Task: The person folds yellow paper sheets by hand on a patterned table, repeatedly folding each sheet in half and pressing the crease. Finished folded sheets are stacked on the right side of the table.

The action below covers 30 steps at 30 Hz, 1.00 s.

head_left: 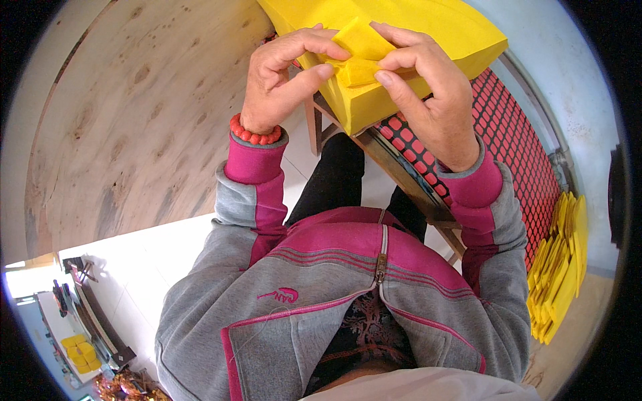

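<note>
Both my hands are raised at the top of the view, working on a folded strip of yellow cloth (364,50). My left hand (277,77), with a red beaded bracelet at its wrist, pinches the strip's left side between thumb and fingers. On the right side, my right hand (435,87) holds it between thumb and index finger. Under and behind the strip spreads a large yellow cloth piece (455,30), perhaps a bag, with a corner hanging toward me. The fingers hide part of the folds.
A pale plywood board (127,127) fills the left. Beneath the yellow cloth is a wooden-framed surface covered in a red-and-black pattern (498,127). Folded yellow pieces (558,267) are stacked at the right. At lower left, a table holds more yellow pieces (81,354).
</note>
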Each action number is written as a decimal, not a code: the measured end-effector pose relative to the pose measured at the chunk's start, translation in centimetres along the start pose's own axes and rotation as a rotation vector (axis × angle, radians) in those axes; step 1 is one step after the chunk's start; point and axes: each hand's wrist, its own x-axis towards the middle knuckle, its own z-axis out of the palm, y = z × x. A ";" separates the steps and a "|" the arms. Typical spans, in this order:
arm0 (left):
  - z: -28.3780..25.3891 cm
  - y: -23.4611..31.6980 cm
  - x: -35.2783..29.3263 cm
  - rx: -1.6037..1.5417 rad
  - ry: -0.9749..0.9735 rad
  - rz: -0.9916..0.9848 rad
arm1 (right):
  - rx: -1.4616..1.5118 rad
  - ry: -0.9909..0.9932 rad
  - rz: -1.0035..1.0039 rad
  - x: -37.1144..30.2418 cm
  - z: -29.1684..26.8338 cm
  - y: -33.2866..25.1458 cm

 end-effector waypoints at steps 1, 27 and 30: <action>0.1 0.0 0.0 0.033 0.006 -0.006 | 0.001 0.002 0.000 0.0 0.0 0.0; 0.6 -0.1 0.2 0.062 0.018 0.044 | -0.220 -0.003 -0.108 0.6 -0.5 -0.4; 0.4 0.5 0.2 0.106 -0.042 -0.019 | -0.144 -0.045 -0.011 0.6 -0.8 -0.6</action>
